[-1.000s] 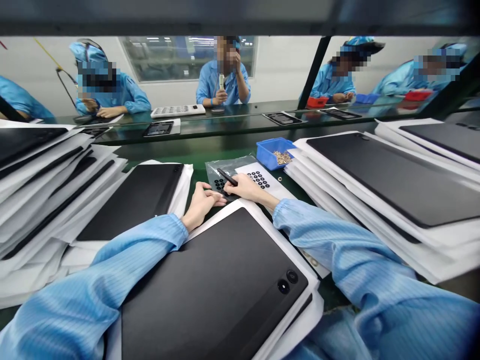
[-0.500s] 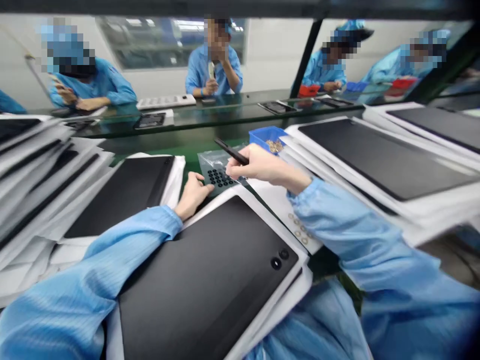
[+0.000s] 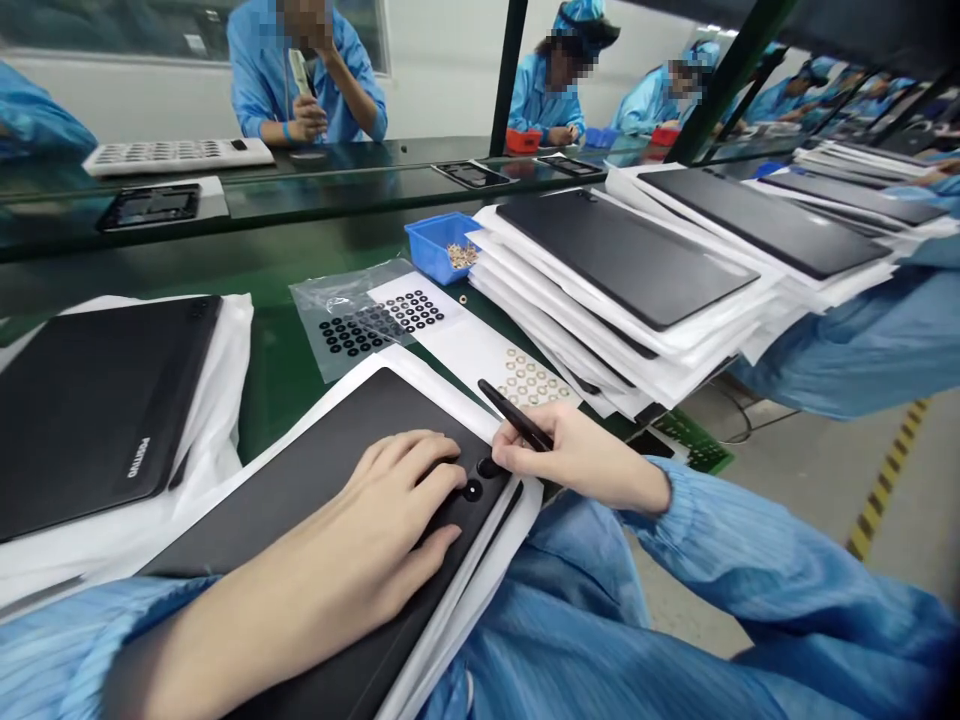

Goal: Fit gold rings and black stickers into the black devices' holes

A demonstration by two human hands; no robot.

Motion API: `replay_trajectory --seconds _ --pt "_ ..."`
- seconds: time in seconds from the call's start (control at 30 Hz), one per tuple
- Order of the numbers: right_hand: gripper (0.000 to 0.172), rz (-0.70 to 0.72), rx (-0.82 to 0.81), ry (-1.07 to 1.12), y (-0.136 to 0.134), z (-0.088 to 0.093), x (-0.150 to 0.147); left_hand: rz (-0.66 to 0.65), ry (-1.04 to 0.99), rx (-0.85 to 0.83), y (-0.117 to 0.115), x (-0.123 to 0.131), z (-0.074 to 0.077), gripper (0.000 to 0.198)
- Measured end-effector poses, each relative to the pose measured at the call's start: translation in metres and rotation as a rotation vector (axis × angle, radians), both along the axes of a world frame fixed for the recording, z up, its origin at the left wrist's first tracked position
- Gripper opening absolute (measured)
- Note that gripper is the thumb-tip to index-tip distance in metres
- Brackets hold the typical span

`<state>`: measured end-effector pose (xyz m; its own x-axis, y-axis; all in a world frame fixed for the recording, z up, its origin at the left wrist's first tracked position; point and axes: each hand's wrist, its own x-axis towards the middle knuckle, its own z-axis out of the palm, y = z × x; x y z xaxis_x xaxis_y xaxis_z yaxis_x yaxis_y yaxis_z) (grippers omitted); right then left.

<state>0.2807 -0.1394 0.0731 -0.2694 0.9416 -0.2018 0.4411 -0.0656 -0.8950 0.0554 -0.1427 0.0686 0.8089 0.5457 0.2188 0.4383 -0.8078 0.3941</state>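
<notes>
A dark tablet point(image 3: 375, 420) lies back side up on white wrapping in front of me, its two round camera lenses point(image 3: 472, 490) near the right corner. My left hand point(image 3: 390, 510) rests over the tablet's back with fingers spread, fingertips beside the lenses. Closed around a black pen-like tool point(image 3: 516, 414), my right hand point(image 3: 574, 450) has its fingertips at the upper lens; whether they pinch something small there is hidden. Beyond the tablet lie a clear plastic bag point(image 3: 319, 295) with rows of black rings point(image 3: 352, 335) and a white sheet point(image 3: 457, 345) bearing pale rings.
A blue bin point(image 3: 431, 250) holds small brass-coloured parts. Stacks of wrapped tablets point(image 3: 622, 250) rise at the right; another tablet point(image 3: 97, 400) lies at the left. Across the bench, a raised shelf point(image 3: 300, 205) carries device frames, and several people in blue work behind it.
Both hands have come back from the black rings to the tablet's camera corner. My left hand now lies on the tablet; my right still holds the pen-like tool. The view has swung right.
</notes>
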Motion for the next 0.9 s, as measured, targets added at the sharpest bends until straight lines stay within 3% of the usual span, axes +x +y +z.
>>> replay_trajectory --seconds 0.23,0.43,0.7,0.8,0.9 --pt "0.011 0.016 -0.008 -0.042 0.0 0.0 -0.002 -0.023 0.028 0.052 0.004 0.003 0.003 0.017" --pt "0.007 0.001 0.055 -0.165 -0.004 0.002 -0.005 -0.018 0.012 0.048 0.004 0.005 -0.003 0.016" --pt "0.019 0.036 0.408 -0.315 -0.017 0.003 -0.013 -0.026 0.027 0.051 0.002 0.006 0.002 0.025" --pt "0.016 0.054 0.463 -0.243 -0.018 0.003 -0.006 -0.023 0.032 0.073 0.001 0.006 0.0 0.033" --pt "0.026 -0.105 0.472 -0.044 -0.015 0.003 0.003 -0.006 0.024 0.142 0.002 0.008 -0.008 0.038"
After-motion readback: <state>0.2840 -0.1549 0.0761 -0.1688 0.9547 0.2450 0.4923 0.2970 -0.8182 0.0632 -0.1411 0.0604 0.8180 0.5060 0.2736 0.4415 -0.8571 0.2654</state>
